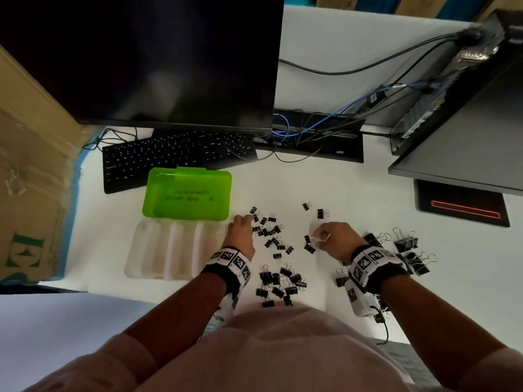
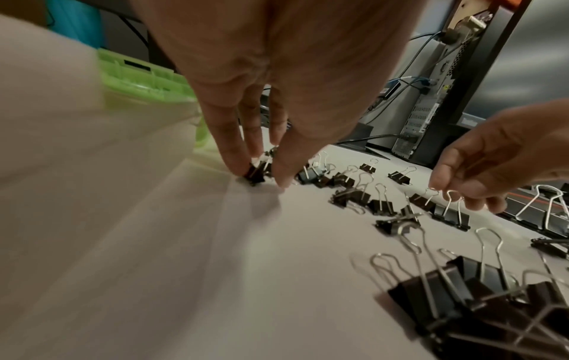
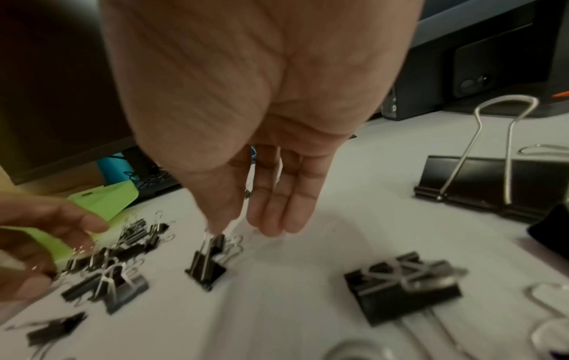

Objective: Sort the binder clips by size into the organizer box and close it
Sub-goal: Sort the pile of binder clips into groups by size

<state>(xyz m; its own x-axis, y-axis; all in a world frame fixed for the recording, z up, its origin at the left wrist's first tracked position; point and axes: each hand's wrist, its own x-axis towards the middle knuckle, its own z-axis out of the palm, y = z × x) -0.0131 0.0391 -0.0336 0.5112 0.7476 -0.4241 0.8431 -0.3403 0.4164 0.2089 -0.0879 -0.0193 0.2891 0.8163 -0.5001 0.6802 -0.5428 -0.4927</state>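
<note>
The organizer box lies open at the left, its green lid point(image 1: 186, 193) folded back behind a clear tray point(image 1: 133, 250) with several long compartments. Black binder clips cover the white desk: a small-clip pile point(image 1: 268, 230), a mid-size group point(image 1: 280, 281) nearer me, and large clips point(image 1: 407, 241) at the right. My left hand point(image 1: 249, 220) reaches down at the pile's left edge, beside the lid, and pinches a small clip point(image 2: 257, 170) that touches the desk. My right hand point(image 1: 318, 236) pinches the wire handles of another small clip point(image 3: 215, 241) between thumb and fingers.
A black keyboard point(image 1: 169, 157) and a dark monitor point(image 1: 158, 60) stand behind the box. Cables point(image 1: 311, 131) and a computer tower point(image 1: 458, 89) are at the back right, and a cardboard box point(image 1: 31, 165) at the left. A large clip point(image 3: 492, 180) stands right of my right hand.
</note>
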